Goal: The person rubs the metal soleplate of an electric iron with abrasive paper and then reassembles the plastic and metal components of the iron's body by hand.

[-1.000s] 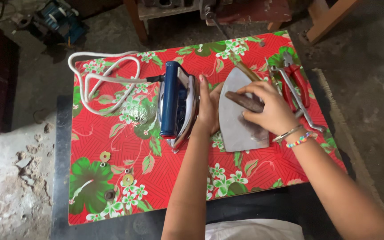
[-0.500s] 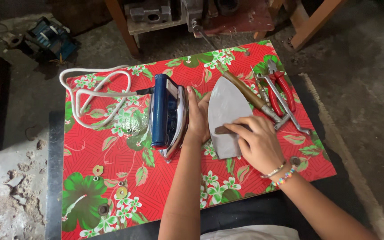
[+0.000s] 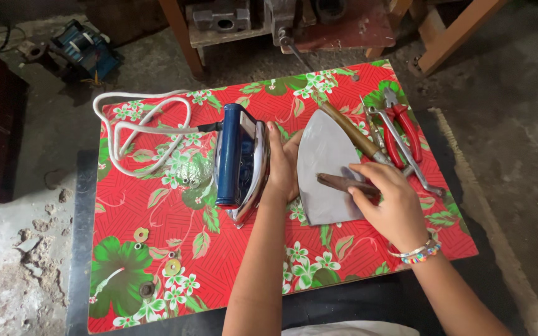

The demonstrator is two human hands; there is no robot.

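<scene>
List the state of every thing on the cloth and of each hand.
Blue electric iron body: on its side, soleplate off.
Grey metal soleplate: detached, flat.
White cord: loosely coiled.
Red-handled pliers: lying untouched.
Left hand: steadying the iron body.
Right hand: gripping a brown-handled tool.

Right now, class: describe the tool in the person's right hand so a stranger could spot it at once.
On the red flowered cloth, find the grey metal soleplate. The right hand holds a dark, short-handled tool flat across it. Unlike the red-handled pliers nearby, it is brown and straight.
</scene>
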